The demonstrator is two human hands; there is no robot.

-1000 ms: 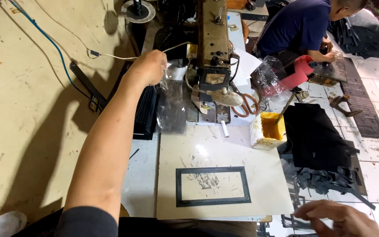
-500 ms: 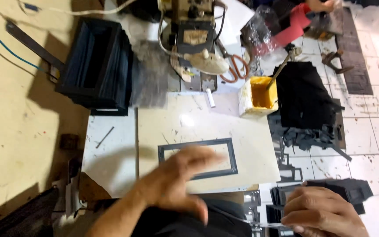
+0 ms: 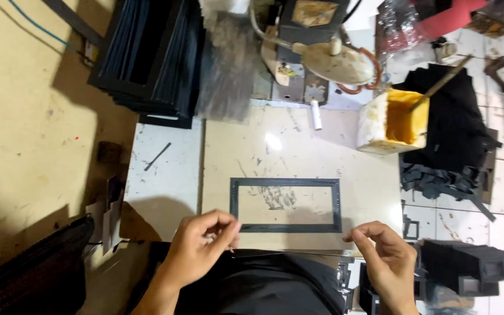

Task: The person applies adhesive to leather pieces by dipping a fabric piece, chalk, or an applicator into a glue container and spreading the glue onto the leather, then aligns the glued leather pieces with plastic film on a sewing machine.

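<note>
Tub [image 3: 374, 119] w/ yellow glue [image 3: 402, 116], stick [image 3: 441, 83] inside.

Small workshop, stained workbench [image 3: 298, 151], industrial machine [image 3: 313, 41], stacked black frames [image 3: 147, 58], yellow glue pot [image 3: 395, 119], scraps on tiled floor [image 3: 497, 192]

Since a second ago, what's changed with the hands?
The left hand came back from the stack of black frames by the machine to the near edge, and both it and the right hand now pinch a thin dark strip between them. The rectangular frame on the board and the yellow pot stayed put.
</note>
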